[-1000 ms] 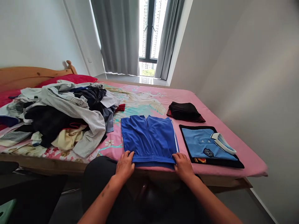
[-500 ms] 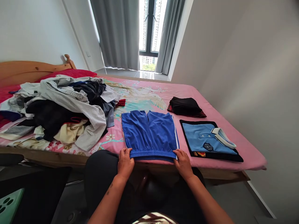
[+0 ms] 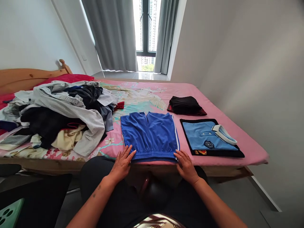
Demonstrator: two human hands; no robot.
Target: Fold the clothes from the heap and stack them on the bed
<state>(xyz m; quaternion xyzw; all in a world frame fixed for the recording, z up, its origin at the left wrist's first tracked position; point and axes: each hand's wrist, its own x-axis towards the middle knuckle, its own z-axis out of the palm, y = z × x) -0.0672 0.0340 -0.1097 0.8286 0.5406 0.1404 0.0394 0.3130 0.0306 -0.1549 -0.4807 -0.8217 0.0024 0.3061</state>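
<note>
Blue shorts (image 3: 150,134) with white side stripes lie spread on the bed, the elastic waistband toward me at the bed's near edge. My left hand (image 3: 122,161) rests at the left end of the waistband, fingers spread and open. At the right end, my right hand (image 3: 186,164) lays its stretched fingers over the waistband beside the white stripe; it looks open, its thumb apart from the fingers. To the right is a folded light-blue polo shirt (image 3: 201,139) with a white collar, on top of a black folded garment (image 3: 218,154).
A large heap of mixed clothes (image 3: 64,110) covers the left of the bed. Black folded clothes (image 3: 185,105) are stacked farther back on the right. The pink flowered sheet (image 3: 249,147) reaches the bed's near edge. A green phone (image 3: 10,212) shows at lower left.
Both hands have loosened from gripping the waistband's ends; the left fingers have spread out over it. The shorts stay spread in the same place, while the view has shifted slightly.
</note>
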